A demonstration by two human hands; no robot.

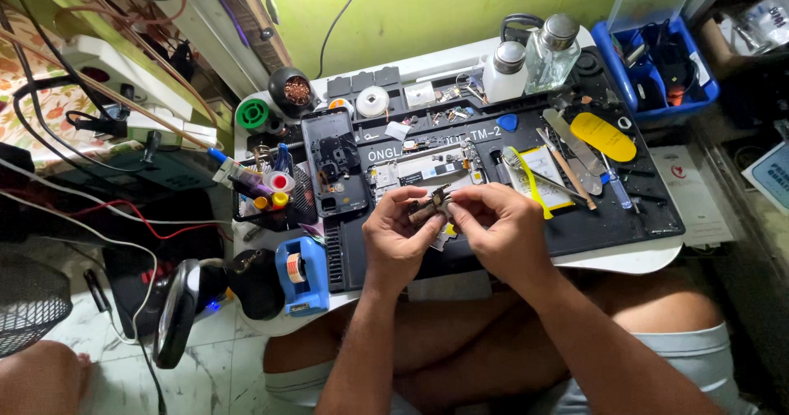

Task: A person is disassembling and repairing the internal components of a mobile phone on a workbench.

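Observation:
My left hand (397,238) and my right hand (496,228) meet over the black work mat (575,226), both pinching one small metallic phone part (431,205) between their fingertips. Just beyond the hands lies an opened phone with its circuit board and a battery (427,168) exposed. A dark phone back cover (333,172) lies to the left of it. To the right sit a yellow-edged battery (538,181), metal spudgers (571,140) and a yellow pry tool (604,136).
Two clear bottles (530,57) stand at the back of the small white table (641,260). A blue tape dispenser (302,274) is at the front left, a blue bin (657,74) at the right, cables and a fan (29,300) at the left.

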